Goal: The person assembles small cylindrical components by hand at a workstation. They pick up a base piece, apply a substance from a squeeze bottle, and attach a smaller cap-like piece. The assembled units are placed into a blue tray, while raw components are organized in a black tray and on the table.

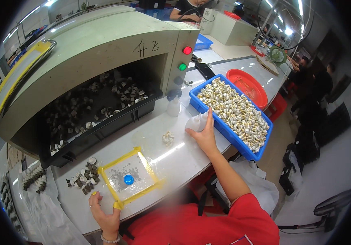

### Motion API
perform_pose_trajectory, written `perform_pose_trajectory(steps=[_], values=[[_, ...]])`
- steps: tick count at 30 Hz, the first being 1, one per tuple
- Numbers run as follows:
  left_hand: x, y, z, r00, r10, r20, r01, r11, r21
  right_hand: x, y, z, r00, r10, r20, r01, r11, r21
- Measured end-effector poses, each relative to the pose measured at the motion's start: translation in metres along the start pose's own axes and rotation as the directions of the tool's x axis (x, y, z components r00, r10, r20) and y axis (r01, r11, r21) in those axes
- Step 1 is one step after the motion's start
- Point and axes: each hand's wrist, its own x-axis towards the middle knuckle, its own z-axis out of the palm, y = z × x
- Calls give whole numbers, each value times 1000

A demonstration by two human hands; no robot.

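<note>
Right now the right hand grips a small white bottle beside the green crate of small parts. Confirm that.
Not quite: the crate is blue, not green. In the head view, the right hand does grip the small white bottle beside that crate of small parts.

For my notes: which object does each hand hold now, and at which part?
The right hand holds a small white squeeze bottle around its body. The left hand holds nothing; it rests on the table edge near the yellow-taped square.
</note>
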Motion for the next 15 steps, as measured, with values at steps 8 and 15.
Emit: perform_pose_trajectory(steps=[8, 15], values=[[-3, -1, 2, 995, 96, 22, -98, 989, 114, 4, -1, -5, 986, 111, 128, -143, 949, 282], [-5, -4, 1, 996, 81, 34, -84, 990, 109, 2, -9, 1, 994, 88, 61, -97, 980, 176]])
